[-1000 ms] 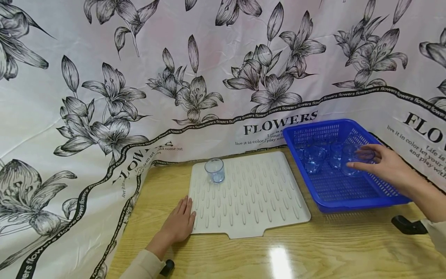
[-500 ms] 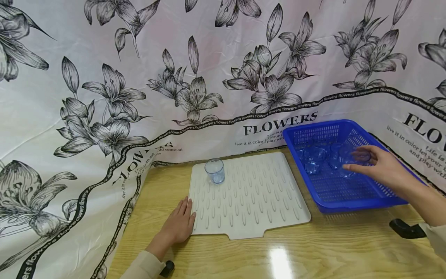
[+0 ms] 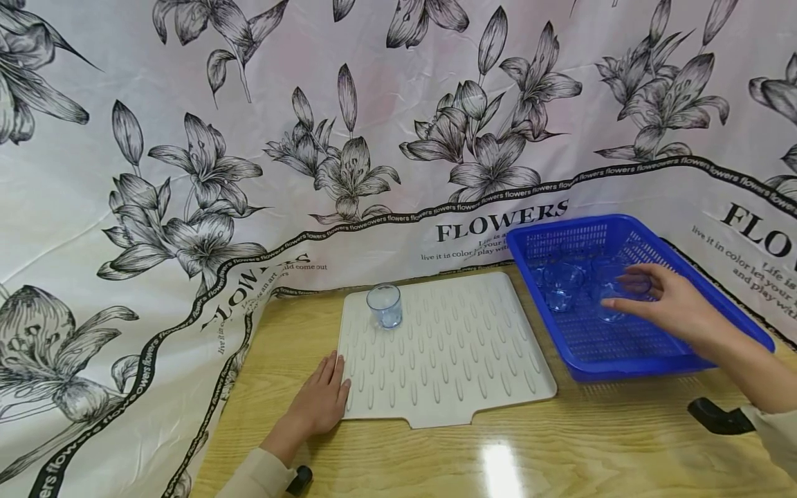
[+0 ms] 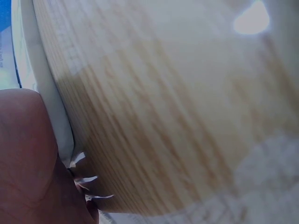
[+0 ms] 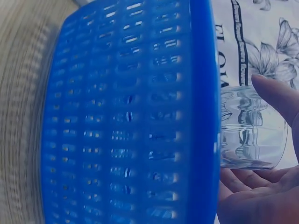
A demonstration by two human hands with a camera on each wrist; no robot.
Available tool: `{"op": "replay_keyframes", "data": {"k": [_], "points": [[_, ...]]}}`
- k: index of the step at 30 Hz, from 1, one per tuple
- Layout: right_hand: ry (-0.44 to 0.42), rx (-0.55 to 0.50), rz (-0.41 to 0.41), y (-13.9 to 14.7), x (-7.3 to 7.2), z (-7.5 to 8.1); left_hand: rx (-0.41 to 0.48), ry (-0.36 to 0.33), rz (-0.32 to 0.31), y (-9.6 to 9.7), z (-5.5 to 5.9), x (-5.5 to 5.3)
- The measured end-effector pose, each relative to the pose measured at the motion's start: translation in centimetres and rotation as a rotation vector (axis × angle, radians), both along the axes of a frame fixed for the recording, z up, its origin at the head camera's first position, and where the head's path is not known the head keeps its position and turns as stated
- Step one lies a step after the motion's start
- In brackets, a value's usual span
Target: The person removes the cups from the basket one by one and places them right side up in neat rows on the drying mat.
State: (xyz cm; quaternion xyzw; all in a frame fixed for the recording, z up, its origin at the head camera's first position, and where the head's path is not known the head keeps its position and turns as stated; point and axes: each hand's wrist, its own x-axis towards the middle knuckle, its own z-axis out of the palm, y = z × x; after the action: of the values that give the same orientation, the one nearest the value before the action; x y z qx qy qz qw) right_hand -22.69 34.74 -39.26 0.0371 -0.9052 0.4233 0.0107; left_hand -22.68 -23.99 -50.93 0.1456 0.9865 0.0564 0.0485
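In the head view my right hand (image 3: pixel 666 301) is over the blue basket, holding a clear glass (image 3: pixel 613 304) between thumb and fingers. The right wrist view has that glass (image 5: pixel 252 133) tipped on its side, thumb above and fingers below, partly behind the basket wall. My left hand (image 3: pixel 320 398) lies with straight fingers at the left edge of a white ridged draining mat (image 3: pixel 448 346). Another glass (image 3: pixel 385 308) stands upright on the mat's back left part. The left wrist view shows a thumb (image 4: pixel 23 144) against the mat's edge.
The blue plastic basket (image 3: pixel 623 363) stands right of the mat, with several more glasses (image 3: pixel 560 287) in its left part. A floral curtain (image 3: pixel 349 173) hangs behind the wooden table (image 3: pixel 386 463).
My right hand has shifted slightly left inside the basket's area, and the glass has moved with it. The left hand and the glass on the mat stay in place.
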Motion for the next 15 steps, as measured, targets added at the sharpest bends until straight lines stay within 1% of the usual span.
{"op": "replay_keyframes", "data": {"k": [4, 11, 15], "points": [[-0.002, -0.006, 0.009, -0.5, 0.1, 0.2, -0.005, 0.001, 0.002, 0.0, -0.1, -0.1], [0.023, -0.001, 0.007, -1.1, 0.2, 0.3, -0.014, 0.014, -0.008, -0.1, -0.2, -0.2], [0.032, -0.004, 0.014, -1.4, 0.2, 0.3, -0.013, 0.007, -0.007, -0.1, -0.2, -0.1]]}}
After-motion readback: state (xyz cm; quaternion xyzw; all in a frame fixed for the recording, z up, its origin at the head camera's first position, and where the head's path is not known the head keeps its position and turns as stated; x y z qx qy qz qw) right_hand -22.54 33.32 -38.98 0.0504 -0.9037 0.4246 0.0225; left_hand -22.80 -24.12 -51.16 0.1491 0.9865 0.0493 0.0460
